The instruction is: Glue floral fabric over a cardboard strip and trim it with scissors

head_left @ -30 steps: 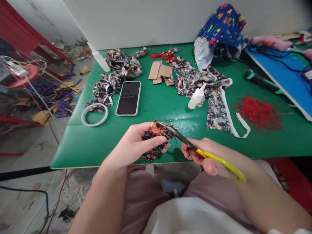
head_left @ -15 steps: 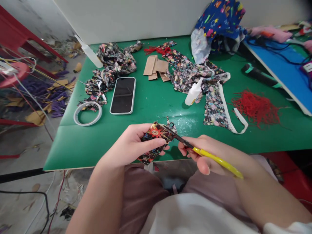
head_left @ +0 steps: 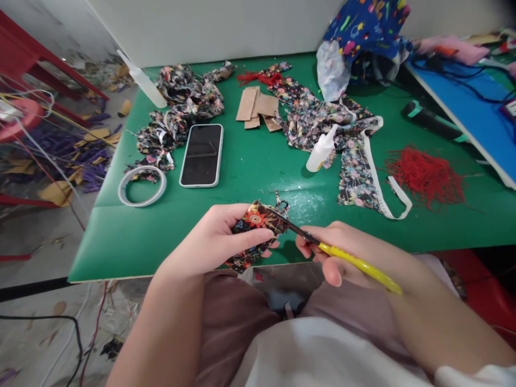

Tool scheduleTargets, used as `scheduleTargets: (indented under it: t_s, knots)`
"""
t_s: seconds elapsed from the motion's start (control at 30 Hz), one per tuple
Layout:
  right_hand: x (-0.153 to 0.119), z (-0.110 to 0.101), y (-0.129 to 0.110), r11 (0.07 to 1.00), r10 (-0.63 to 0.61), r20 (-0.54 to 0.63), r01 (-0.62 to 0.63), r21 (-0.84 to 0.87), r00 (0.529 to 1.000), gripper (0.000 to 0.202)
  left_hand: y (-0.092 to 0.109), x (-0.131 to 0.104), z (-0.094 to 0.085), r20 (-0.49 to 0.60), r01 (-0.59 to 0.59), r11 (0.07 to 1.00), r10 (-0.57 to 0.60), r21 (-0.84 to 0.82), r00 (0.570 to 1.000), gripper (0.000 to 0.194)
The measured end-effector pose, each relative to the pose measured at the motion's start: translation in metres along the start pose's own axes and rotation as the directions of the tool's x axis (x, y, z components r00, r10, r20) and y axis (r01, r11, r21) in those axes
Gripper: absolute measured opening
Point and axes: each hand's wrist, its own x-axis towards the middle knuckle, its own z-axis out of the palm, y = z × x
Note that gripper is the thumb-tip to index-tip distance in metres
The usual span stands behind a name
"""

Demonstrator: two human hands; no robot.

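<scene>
The scissors' (head_left: 322, 248) blade tips vanish behind the floral fabric piece (head_left: 258, 228), and the right hand (head_left: 350, 252), fingers curled tight round the yellow handles, hides the grip. The left hand (head_left: 220, 239) pinches that fabric at the near edge of the green table (head_left: 250, 172). Beyond lie a phone (head_left: 201, 155), tape ring (head_left: 142, 186), glue bottle (head_left: 321, 150) and red threads (head_left: 425, 174); scraps litter the floor at left

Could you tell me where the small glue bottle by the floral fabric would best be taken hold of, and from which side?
Probably around the body of the glue bottle, coming from the near, lower-left side. It lies tilted with its nozzle pointing up and away onto the fabric, so the wide base end faces bare green table and is free to reach.
</scene>
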Motion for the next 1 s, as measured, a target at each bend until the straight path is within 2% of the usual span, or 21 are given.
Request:
scheduleTargets:
  t_s: [0.33, 0.5, 0.6, 0.9, 1.0]
  knots:
    - [0.000, -0.001, 0.003, 0.999, 0.015, -0.009, -0.016, -0.028, 1.000, 0.034, 0.000, 0.002, -0.002, -0.005, 0.012, 1.000, -0.012, 0.018, 1.000, 0.013]
    - [-0.001, -0.005, -0.004, 0.997, 0.033, 0.014, -0.032, -0.068, 0.999, 0.029, 0.001, 0.001, -0.001, -0.007, 0.018, 1.000, -0.018, -0.003, 1.000, 0.013]
    - [0.000, -0.006, -0.007, 0.996, 0.055, 0.015, -0.054, -0.073, 0.998, 0.034, 0.002, 0.001, 0.000, -0.013, 0.015, 1.000, -0.015, -0.011, 1.000, 0.013]
    - [0.004, -0.005, -0.002, 0.999, 0.037, -0.014, -0.037, -0.008, 0.999, 0.053, 0.001, 0.000, -0.001, -0.042, 0.055, 0.998, -0.055, 0.004, 0.998, 0.018]
    - [0.003, -0.002, 0.003, 0.990, 0.070, 0.007, -0.071, 0.122, 0.998, 0.052, 0.001, 0.000, -0.001, -0.062, 0.066, 0.998, -0.067, -0.009, 0.996, 0.021]
